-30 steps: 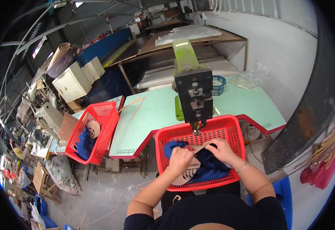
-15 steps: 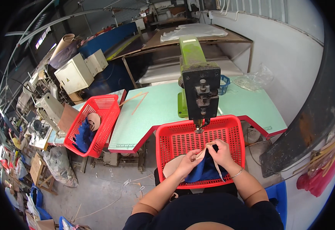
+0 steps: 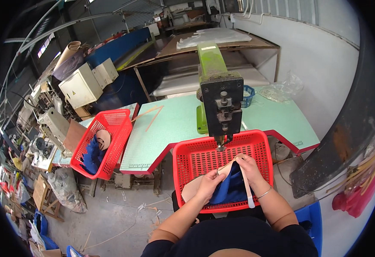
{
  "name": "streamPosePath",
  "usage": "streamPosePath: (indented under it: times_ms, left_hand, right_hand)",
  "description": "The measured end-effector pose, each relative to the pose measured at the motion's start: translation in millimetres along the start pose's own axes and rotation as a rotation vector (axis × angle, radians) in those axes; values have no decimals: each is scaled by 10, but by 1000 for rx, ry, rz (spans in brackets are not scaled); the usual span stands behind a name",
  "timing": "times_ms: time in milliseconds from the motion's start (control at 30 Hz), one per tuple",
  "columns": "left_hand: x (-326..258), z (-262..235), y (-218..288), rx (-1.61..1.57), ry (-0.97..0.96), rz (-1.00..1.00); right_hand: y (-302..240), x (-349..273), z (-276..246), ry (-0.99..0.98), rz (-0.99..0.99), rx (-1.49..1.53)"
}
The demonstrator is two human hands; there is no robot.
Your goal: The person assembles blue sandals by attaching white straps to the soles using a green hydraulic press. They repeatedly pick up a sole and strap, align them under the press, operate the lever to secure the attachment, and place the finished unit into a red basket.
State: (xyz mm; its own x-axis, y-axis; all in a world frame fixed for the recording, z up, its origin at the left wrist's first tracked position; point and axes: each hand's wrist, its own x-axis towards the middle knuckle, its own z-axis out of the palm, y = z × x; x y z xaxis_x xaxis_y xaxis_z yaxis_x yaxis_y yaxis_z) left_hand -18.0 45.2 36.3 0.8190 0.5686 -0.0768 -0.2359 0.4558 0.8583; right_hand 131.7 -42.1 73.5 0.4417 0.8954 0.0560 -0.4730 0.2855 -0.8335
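Note:
My left hand (image 3: 210,185) pinches the edge of a piece of beige and blue material over the front red basket. One larger beige panel (image 3: 192,188) of it lies left of that hand, and dark blue fabric (image 3: 234,186) hangs between my hands. With closed fingers my right hand (image 3: 248,170) grips the top of the same piece. A narrow beige strip (image 3: 248,189) with a pale end drops from my right fingers over the basket's near side. The red basket (image 3: 182,150) sits below the black head (image 3: 224,103) of a green sewing machine (image 3: 211,60). Exactly how the pieces join is hidden by my fingers.
A second red basket (image 3: 118,141) with blue and beige pieces stands to the left. Beige strips (image 3: 154,116) lie on the pale green table (image 3: 170,124). Behind the machine head is a small blue basket (image 3: 248,97); a dark curved post (image 3: 339,128) rises on the right.
My right hand has moved slightly right and up, spreading the piece wider from my left hand. The strip hangs straighter and lower, and more blue fabric shows. The view has shifted a little.

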Motion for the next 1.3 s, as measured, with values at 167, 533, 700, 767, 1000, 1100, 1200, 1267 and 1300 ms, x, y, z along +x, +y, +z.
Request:
streamPosePath:
  times_ms: [167,533,700,767,1000,1100,1200,1267,1300]
  left_hand:
    - [4,-16,53,347,14,130]
    - [-121,66,121,341,26,107]
    - [-168,39,157,551,87,200]
    - [-165,41,168,437,76,122]
    - [-149,-59,253,542,28,91]
    - [-144,-62,245,550,38,245]
    - [-121,-29,351,444,-12,178]
    - [-70,84,449,427,19,238]
    - [-43,154,523,416,32,271]
  right_hand:
    - [-62,-29,19,-7,67,71]
    - [-6,-72,4,29,-330,-579]
    - [-23,-80,18,-38,-515,-783]
    - [-13,-83,18,-41,-519,-809]
    - [107,-120,-6,18,-69,-168]
    - [105,-98,-22,-25,-10,-15]
    - [-8,-48,-37,-65,57,52]
    - [-182,-15,-34,-86,98,14]
    - [-299,-7,-37,-96,111,-35]
